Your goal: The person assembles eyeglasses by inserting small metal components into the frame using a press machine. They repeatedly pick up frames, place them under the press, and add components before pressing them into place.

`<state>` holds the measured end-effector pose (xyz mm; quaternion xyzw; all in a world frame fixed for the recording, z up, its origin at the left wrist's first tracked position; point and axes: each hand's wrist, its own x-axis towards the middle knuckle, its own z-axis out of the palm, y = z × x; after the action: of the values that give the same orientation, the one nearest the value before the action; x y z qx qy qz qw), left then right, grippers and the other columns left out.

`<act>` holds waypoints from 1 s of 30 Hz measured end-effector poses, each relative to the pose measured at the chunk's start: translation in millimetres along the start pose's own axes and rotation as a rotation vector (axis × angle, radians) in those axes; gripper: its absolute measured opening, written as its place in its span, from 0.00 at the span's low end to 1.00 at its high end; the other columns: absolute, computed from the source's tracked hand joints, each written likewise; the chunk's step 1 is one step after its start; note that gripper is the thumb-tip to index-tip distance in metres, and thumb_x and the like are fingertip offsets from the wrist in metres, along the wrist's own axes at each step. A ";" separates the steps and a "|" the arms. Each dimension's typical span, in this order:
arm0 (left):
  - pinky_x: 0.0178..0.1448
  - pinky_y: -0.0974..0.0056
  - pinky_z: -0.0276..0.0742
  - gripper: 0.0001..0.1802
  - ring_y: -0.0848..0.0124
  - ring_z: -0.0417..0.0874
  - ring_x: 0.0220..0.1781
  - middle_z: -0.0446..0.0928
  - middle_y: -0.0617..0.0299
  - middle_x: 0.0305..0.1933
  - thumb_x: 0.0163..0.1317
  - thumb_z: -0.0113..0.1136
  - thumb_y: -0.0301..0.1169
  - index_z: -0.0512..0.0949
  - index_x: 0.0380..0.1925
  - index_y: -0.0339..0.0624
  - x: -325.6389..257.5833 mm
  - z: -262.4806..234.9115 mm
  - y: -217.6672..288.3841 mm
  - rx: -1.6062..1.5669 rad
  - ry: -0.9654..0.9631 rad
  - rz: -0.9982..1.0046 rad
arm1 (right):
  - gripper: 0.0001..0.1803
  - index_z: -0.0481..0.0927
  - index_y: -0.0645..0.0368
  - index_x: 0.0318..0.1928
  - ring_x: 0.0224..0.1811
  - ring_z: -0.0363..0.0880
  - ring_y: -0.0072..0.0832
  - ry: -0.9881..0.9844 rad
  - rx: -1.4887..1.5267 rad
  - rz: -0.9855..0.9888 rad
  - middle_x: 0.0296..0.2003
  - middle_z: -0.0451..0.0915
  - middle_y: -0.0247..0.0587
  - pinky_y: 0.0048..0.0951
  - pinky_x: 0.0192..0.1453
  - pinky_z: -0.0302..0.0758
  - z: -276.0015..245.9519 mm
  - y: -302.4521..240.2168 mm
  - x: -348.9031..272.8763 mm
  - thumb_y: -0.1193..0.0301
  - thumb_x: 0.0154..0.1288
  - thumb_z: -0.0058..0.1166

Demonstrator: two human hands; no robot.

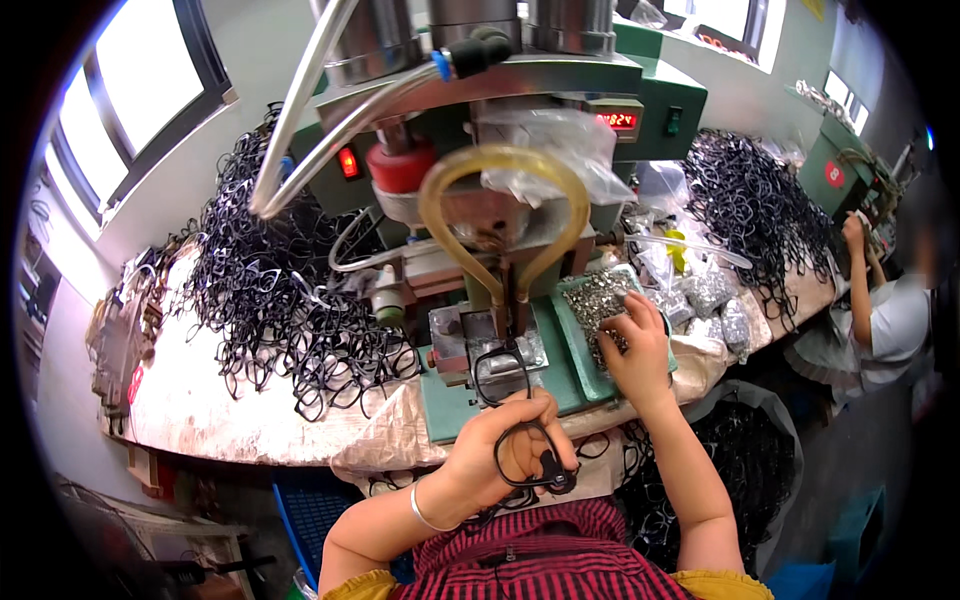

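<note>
My left hand is closed around a black eyeglass frame. One rim of the frame reaches forward to the metal fixture under the machine's head; the other rim lies over my fingers. My right hand hovers at a green tray of small metal parts, right of the fixture. Its fingers are bent and apart, with a gap between thumb and forefinger. No part shows in them, though the fingertips are small in view. A yellowish hose loops above the fixture.
The green bench machine stands ahead. Piles of black eyeglass frames lie left and right on the covered table. Plastic bags sit beyond the tray. A blue crate is below left. Another person works at far right.
</note>
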<state>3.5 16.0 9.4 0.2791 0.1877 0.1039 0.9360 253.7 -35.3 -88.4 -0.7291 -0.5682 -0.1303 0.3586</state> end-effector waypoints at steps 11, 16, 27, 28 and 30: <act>0.44 0.68 0.80 0.09 0.70 0.84 0.44 0.83 0.57 0.41 0.71 0.58 0.33 0.78 0.42 0.38 -92.5 -80.4 -33.7 0.828 0.511 0.516 | 0.05 0.81 0.63 0.44 0.42 0.81 0.25 0.344 0.764 0.572 0.36 0.83 0.32 0.25 0.49 0.78 0.6 23.6 -22.1 0.76 0.70 0.57; 0.47 0.70 0.75 0.02 0.77 0.79 0.39 0.82 0.64 0.37 0.65 0.62 0.21 0.80 0.33 0.33 -155.5 -114.4 50.7 1.103 1.310 1.163 | 0.06 0.82 0.62 0.45 0.41 0.79 0.19 0.325 0.851 0.589 0.39 0.82 0.32 0.21 0.49 0.75 15.3 7.1 -12.8 0.78 0.69 0.57; 0.76 0.45 0.55 0.09 0.42 0.68 0.67 0.73 0.50 0.68 0.47 0.71 0.27 0.89 0.30 0.53 -76.7 -285.9 85.0 1.843 1.539 0.669 | 0.06 0.83 0.64 0.41 0.39 0.79 0.19 0.237 0.621 0.492 0.36 0.83 0.34 0.22 0.47 0.75 3.3 -14.0 -7.4 0.80 0.63 0.62; 0.76 0.46 0.57 0.08 0.41 0.70 0.66 0.75 0.50 0.67 0.48 0.70 0.26 0.89 0.29 0.52 -72.4 -276.6 78.1 1.856 1.486 0.718 | 0.06 0.83 0.65 0.41 0.39 0.80 0.22 0.275 0.589 0.520 0.35 0.83 0.36 0.24 0.48 0.75 -6.4 -7.8 -20.6 0.81 0.62 0.62; 0.74 0.49 0.61 0.04 0.47 0.73 0.65 0.77 0.50 0.65 0.48 0.72 0.27 0.88 0.26 0.49 -66.0 -246.7 75.0 1.990 1.502 0.729 | 0.06 0.83 0.66 0.40 0.39 0.79 0.21 0.316 0.378 0.494 0.35 0.83 0.35 0.24 0.47 0.75 -28.1 6.2 -47.3 0.81 0.62 0.62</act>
<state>-164.2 177.2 -120.0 0.7586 0.5730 0.2979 -0.0869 250.3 -89.5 -99.1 -0.7361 -0.3264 -0.0432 0.5914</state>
